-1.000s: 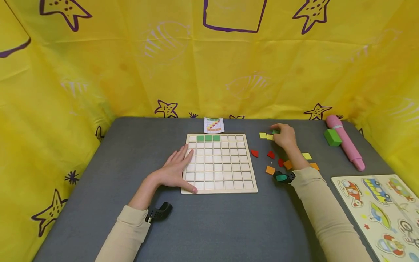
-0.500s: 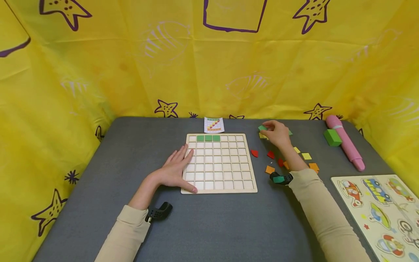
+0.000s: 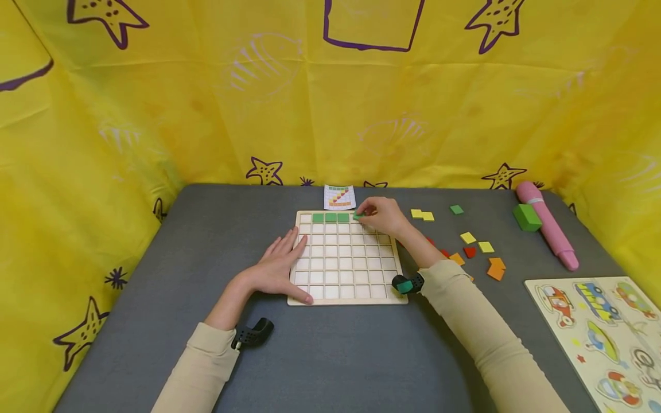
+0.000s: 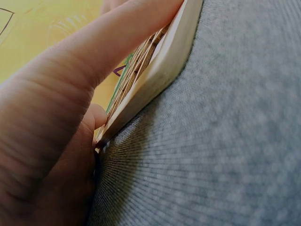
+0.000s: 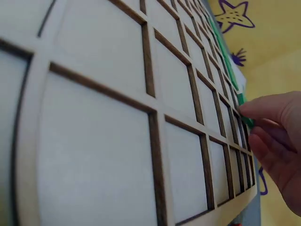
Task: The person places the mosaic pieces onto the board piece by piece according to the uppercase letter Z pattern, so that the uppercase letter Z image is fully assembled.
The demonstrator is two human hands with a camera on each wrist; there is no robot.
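A wooden grid board (image 3: 338, 302) lies flat on the dark table, with three green square tiles (image 3: 331, 218) set side by side in its far row. My left hand (image 3: 273, 267) is spread on the board's left edge, its thumb on the near corner; the left wrist view shows the thumb (image 4: 127, 33) along the wooden rim. My right hand (image 3: 383, 215) is over the far row, pinching another green tile (image 3: 357, 217) just right of the three. In the right wrist view that green tile (image 5: 248, 121) shows between thumb and fingertips, right at the grid.
A pattern card (image 3: 339, 197) lies behind the board. Right of it are yellow tiles (image 3: 427, 216), a green tile (image 3: 457, 210), red pieces (image 3: 469, 252) and orange tiles (image 3: 496, 272). A green block (image 3: 527, 217), pink microphone-shaped object (image 3: 549, 229) and picture puzzle (image 3: 578, 344) sit farther right.
My right hand has picked up a green tile from the loose pieces and carried it left to the board's far row. My left hand has stayed on the board's edge.
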